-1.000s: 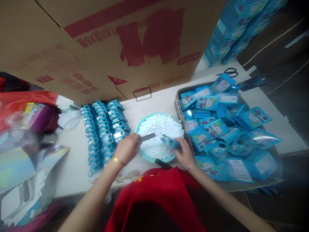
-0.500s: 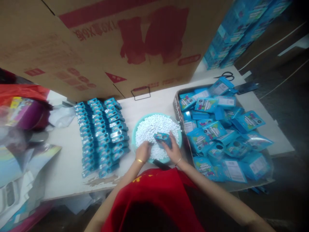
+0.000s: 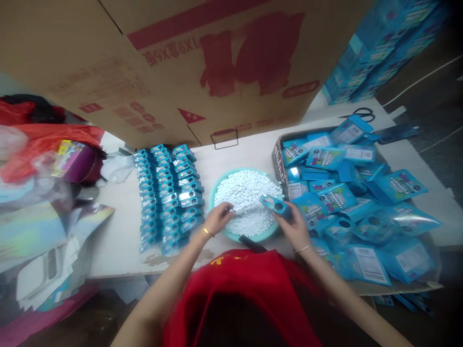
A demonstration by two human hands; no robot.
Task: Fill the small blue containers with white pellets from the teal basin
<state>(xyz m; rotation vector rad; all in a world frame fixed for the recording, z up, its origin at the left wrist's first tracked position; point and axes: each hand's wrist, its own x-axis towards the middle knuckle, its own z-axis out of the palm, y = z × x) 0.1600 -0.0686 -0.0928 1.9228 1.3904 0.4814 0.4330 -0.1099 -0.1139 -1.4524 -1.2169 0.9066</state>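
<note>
On the table, middle: teal bowl (image 3: 217, 190) heaped with small white pellets (image 3: 249, 193).
Left hand: left hand (image 3: 218, 218) rests on the pellets at the bowl's near-left rim, fingers curled; what they pinch, cannot tell.
Right hand: right hand (image 3: 294, 226) grips a small blue case (image 3: 274, 204) over the bowl's right edge.
Left of bowl: rows of blue cases (image 3: 168, 195), close-packed.
Right of bowl: tray (image 3: 278, 161) piled with blue packets (image 3: 354, 197), touching the bowl.
Behind: cardboard box (image 3: 173, 62); scissors (image 3: 363, 113) far right.
</note>
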